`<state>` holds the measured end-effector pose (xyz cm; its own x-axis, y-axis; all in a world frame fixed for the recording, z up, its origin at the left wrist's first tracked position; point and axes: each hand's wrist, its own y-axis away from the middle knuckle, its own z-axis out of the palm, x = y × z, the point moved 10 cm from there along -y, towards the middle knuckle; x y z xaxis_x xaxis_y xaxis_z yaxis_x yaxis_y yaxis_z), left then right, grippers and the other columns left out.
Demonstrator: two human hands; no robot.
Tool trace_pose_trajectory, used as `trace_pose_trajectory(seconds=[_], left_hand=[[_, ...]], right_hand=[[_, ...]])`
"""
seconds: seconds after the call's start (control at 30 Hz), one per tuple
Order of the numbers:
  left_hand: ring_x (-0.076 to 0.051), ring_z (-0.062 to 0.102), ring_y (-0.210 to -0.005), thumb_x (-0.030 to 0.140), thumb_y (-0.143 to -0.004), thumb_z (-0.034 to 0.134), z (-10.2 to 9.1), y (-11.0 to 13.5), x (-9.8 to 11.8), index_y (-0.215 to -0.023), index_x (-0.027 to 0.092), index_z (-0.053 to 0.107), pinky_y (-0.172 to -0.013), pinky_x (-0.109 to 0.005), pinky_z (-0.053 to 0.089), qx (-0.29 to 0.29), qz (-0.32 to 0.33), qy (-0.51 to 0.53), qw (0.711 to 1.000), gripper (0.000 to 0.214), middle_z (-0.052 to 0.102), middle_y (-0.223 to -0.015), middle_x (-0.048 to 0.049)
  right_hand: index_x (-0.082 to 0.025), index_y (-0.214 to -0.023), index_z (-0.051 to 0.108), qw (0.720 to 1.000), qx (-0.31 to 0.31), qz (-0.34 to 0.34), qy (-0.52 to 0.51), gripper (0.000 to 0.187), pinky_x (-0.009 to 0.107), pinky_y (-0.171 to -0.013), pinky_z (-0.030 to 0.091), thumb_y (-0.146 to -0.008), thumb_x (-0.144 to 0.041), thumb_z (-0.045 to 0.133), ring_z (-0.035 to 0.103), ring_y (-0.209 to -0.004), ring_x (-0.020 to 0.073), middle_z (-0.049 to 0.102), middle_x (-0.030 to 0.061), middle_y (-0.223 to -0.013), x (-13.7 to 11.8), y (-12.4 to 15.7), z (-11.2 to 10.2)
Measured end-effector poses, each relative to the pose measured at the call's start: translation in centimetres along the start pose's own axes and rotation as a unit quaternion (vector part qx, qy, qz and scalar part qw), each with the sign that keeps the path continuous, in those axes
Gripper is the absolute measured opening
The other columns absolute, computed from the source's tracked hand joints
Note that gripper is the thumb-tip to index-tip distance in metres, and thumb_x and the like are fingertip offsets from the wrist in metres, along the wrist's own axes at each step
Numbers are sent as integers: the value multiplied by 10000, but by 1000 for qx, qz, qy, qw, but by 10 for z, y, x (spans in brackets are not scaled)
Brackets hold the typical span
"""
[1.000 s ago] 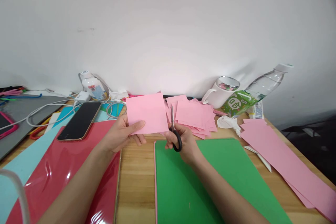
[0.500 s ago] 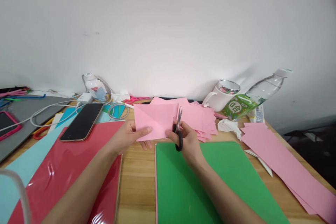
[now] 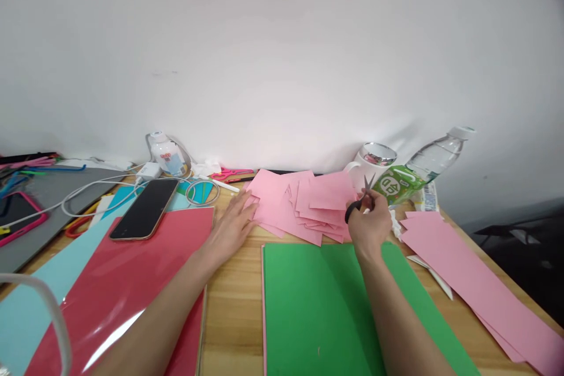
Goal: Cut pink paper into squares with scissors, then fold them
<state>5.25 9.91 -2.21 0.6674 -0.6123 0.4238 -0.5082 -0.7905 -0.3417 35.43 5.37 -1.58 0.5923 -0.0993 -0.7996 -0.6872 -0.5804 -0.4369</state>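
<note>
The left grip (image 3: 231, 228) lies flat with fingers spread on the wooden surface (image 3: 231, 305), its fingertips touching the left edge of the pile of pink squares (image 3: 291, 208). The right grip (image 3: 372, 224) is closed around the scissors (image 3: 362, 202) at the pile's right edge. The blades tilt up toward the white mug (image 3: 374, 158), beyond the green sheet (image 3: 317, 305).

Open lane down the middle, clutter along the wall.
Between the red sheet (image 3: 132, 282) and the green sheet (image 3: 326, 311) a bare strip of table (image 3: 230, 311) runs toward me, free for my left hand (image 3: 233, 226), which lies flat at the edge of the pink squares (image 3: 299, 205). The green sheet is flat and bare, so my right hand (image 3: 371, 228), closed round the scissors (image 3: 359, 204), has room below it. Just behind it the mug (image 3: 372, 163), green packet (image 3: 396, 183) and leaning bottle (image 3: 434, 157) crowd the wall (image 3: 282, 70); the phone (image 3: 145, 216) and cable (image 3: 88, 192) block the far left, long pink strips (image 3: 467, 273) the right.
</note>
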Motion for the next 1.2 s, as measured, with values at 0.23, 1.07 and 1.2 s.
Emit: trace_pose_trajectory(seconds=[0.23,1.07,1.2], left_hand=[[-303,74,-1386,345,-908,368,12,-5,1,-1225,139,529,-1084,-573,89,-32,5,-176,984,411,185,-1506,-146],[-119,612,-675,285,-565,784,-26,3,-31,-828,142,654,-613,-231,488,226,-251,498,799,326,662,-832,-33],[-100,603,-661,213,-524,803,-23,-1,-27,-960,161,575,-589,-206,476,204,-242,544,777,495,649,-808,-2]], right_hand=[[-161,-1021,544,984,-93,-45,-147,335,368,-840,449,-717,-294,593,596,-926,213,640,103,-990,-34,27,33],[-203,-1035,548,822,-300,156,-459,456,380,-858,457,-641,-310,752,603,-932,187,645,74,-1024,-42,72,90],[-208,-988,575,800,-310,171,-484,406,308,-750,464,-633,-277,762,585,-744,122,643,7,-863,-48,79,89]])
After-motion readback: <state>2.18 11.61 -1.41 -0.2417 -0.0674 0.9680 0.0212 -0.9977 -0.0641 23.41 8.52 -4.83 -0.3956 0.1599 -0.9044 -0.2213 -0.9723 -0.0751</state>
